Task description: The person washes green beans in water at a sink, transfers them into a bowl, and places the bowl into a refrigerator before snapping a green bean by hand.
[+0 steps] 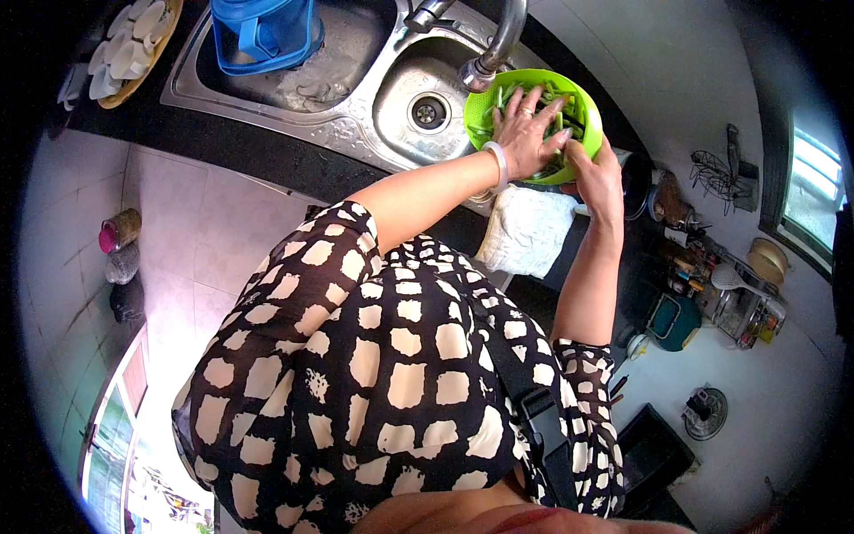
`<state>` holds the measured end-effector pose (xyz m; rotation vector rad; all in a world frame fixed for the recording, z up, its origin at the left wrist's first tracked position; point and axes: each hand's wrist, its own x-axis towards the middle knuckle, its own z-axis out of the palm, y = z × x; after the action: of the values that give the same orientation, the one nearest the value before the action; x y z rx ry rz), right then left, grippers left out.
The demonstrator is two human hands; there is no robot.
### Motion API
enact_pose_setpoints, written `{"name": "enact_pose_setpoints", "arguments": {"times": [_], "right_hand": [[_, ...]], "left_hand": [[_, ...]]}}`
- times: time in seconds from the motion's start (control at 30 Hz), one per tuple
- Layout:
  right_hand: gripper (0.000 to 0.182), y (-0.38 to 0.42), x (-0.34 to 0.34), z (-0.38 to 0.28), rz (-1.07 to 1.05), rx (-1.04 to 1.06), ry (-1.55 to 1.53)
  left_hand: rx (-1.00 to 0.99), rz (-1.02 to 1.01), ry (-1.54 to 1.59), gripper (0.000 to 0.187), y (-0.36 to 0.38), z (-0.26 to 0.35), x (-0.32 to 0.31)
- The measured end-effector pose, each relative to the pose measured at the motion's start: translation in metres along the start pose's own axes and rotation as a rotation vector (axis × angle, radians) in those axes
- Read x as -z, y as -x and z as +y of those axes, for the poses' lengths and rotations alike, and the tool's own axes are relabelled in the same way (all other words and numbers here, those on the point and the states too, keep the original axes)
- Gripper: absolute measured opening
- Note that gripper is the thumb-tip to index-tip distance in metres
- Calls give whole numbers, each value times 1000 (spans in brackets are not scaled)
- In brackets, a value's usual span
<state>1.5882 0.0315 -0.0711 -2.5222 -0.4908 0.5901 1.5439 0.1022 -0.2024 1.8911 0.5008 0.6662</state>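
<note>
While the green colander (583, 111) sits tilted over the steel sink (356, 107), just under the faucet (498, 44) at the far edge of the dark tabletop (231, 142), the right hand (598, 178) grips its near rim, fingers closed on the plastic. The left hand (527, 129) lies spread and relaxed on the green beans (559, 96) inside, grasping nothing. The colander looks light and stiff, likely slippery if wet, though I cannot tell whether water runs; the rim is the sound place to hold. The beans seem firm yet snappable. A white cloth (527, 230) lies near.
</note>
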Motion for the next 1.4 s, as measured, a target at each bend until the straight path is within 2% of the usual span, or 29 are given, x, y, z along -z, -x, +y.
{"name": "enact_pose_setpoints", "arguments": {"times": [0.27,0.37,0.47,0.57,0.67,0.8,0.87,0.97,1.07,1.1,1.2,1.23,1.27,1.33,1.4], "right_hand": [[47,-2,-7,-4,-48,18,-35],[47,-9,-13,8,-7,153,-52],[48,-6,-14,3,-26,55,-95],[45,-14,-16,29,-21,39,-38],[42,-2,-18,36,-84,-117,-243],[40,2,-29,66,-91,-257,-538],[34,6,-38,78,-81,-232,-672],[34,11,-51,91,-67,-247,-860],[36,22,-64,107,-62,-234,-1117],[36,30,-68,108,-67,-222,-1215],[35,22,-88,120,-112,-205,-1387],[34,19,-95,121,-57,-194,-1412],[35,19,-94,120,-55,-183,-1398],[36,18,-91,117,-46,-159,-1374],[33,27,-85,108,-63,-176,-1377]], "left_hand": [[4,17,-20,58,1,-8,10],[16,0,-34,61,-3,-6,24],[-6,15,-159,56,-1,-4,22],[31,-104,-114,56,7,-10,6],[116,-264,-54,60,14,-10,5],[85,-305,-160,50,11,-10,13],[-36,-189,-182,38,7,-18,17],[-231,-127,-100,28,0,-24,29],[-498,-261,-87,30,2,-6,52],[-613,-342,-147,40,6,-4,52],[-703,-688,-391,48,15,7,53],[-640,-743,-424,54,14,6,52],[-676,-679,-389,47,12,6,55],[-636,-731,-364,37,5,6,63],[-663,-678,-296,29,5,-1,63]]}}
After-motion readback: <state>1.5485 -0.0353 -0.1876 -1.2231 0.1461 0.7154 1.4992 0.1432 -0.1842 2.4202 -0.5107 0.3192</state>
